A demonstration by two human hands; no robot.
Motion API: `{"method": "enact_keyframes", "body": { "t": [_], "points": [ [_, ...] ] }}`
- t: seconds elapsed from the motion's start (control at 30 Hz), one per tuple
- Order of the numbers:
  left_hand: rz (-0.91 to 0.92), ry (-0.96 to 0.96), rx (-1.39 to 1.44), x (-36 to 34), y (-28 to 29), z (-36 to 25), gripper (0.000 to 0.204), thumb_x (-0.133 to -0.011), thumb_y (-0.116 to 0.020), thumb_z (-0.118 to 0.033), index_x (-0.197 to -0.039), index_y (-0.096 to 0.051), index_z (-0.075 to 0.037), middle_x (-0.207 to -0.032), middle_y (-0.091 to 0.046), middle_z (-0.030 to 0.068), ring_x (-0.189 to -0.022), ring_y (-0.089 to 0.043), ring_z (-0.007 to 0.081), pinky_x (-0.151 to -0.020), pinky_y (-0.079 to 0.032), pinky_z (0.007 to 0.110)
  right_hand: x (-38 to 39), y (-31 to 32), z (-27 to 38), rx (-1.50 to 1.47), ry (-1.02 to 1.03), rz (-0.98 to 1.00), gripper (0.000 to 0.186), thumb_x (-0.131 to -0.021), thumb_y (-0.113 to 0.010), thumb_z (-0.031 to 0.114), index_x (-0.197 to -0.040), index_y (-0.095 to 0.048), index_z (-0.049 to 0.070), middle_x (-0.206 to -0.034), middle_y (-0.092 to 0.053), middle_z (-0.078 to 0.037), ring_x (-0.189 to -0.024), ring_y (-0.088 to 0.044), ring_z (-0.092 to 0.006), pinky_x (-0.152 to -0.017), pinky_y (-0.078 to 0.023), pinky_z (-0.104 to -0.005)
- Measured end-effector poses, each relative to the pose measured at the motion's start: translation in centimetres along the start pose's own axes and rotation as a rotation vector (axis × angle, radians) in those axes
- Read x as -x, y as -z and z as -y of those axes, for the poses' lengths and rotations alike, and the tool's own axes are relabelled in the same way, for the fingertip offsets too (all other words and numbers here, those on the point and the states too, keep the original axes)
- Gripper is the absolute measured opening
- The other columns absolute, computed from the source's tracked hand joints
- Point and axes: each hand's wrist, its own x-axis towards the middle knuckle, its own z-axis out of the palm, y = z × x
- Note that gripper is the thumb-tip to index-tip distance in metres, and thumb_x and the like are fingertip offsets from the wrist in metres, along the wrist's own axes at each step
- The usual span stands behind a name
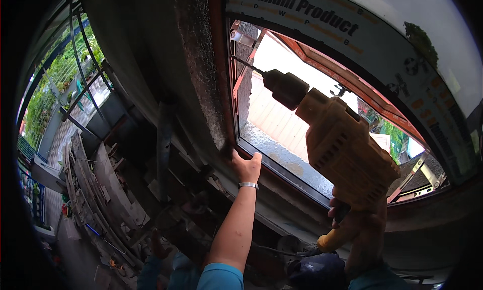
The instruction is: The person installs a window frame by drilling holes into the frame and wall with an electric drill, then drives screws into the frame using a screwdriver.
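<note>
Squeezing a big yellow power drill (347,151) in front of a black metal window frame (282,173), the right hand (366,229) is partly hidden. The left hand (247,165) touches the frame's corner; I can't tell if its half-hidden fingers grip.

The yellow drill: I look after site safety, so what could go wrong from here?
The thin bit has its tip at or close to the left side of the window frame; it might skid and scratch it. The left hand rests at the frame's lower left corner, below the bit, so a slip could swing toward it. Only the right hand holds the bulky yellow drill, so a snag might twist it.
</note>
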Motion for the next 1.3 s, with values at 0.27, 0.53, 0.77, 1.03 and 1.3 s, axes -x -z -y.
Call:
{"method": "enact_keyframes", "body": {
  "t": [0.27,0.53,0.77,1.03,1.3],
  "points": [
    [-0.022,-0.042,0.019,0.0,-0.4,-0.7,0.075,-0.065,-0.064,-0.023,-0.124,-0.041,0.019,-0.118,-0.05,0.0392,-0.113,-0.05,0.0466,-0.101,-0.039,0.041,-0.5,0.2,-1.2,-0.057,-0.061,0.038,0.064,-0.062,-0.065,0.009,-0.12,-0.045,-0.009,-0.091,-0.063,-0.02,-0.068,-0.066,-0.0274,-0.049,-0.055,-0.0335],
    [-0.098,0.043,-0.124,0.1,-1.2,-0.3,0.071,-0.065,-0.062,-0.024,-0.122,-0.045,0.014,-0.111,-0.052,0.0353,-0.106,-0.049,0.047,-0.097,-0.04,0.045,-2.0,2.4,-0.1,-0.151,-0.076,0.172,0.063,-0.059,-0.068,0.0,-0.118,-0.05,-0.008,-0.097,-0.064,-0.019,-0.081,-0.066,-0.0248,-0.067,-0.056,-0.0335],
    [-0.211,0.114,0.116,-0.3,-1.8,0.2,0.076,-0.063,-0.065,-0.024,-0.13,-0.043,0.005,-0.118,-0.047,0.0335,-0.113,-0.045,0.0462,-0.1,-0.036,0.047,-2.0,3.0,0.2,-0.246,-0.106,0.303,0.056,-0.065,-0.069,-0.009,-0.119,-0.051,-0.007,-0.103,-0.063,-0.018,-0.092,-0.064,-0.0237,-0.08,-0.054,-0.0352],
    [-0.303,-0.249,-0.281,-0.1,-1.5,0.3,0.064,-0.073,-0.063,-0.023,-0.129,-0.046,0.001,-0.132,-0.036,0.0348,-0.123,-0.037,0.0478,-0.107,-0.028,0.05,-2.0,2.9,1.5,-0.124,-0.087,0.28,0.046,-0.065,-0.067,-0.009,-0.108,-0.053,-0.005,-0.093,-0.063,-0.015,-0.083,-0.064,-0.0198,-0.073,-0.054,-0.0312],
    [-0.278,-0.115,-0.256,0.0,-2.3,1.4,0.068,-0.071,-0.073,-0.013,-0.131,-0.044,-0.001,-0.129,-0.039,0.0289,-0.121,-0.043,0.0423,-0.102,-0.037,0.046,-1.4,1.9,2.0,0.09,0.176,0.252,0.047,-0.062,-0.063,-0.01,-0.108,-0.054,-0.009,-0.087,-0.064,-0.015,-0.074,-0.065,-0.0208,-0.066,-0.055,-0.0317]
  ]
}}
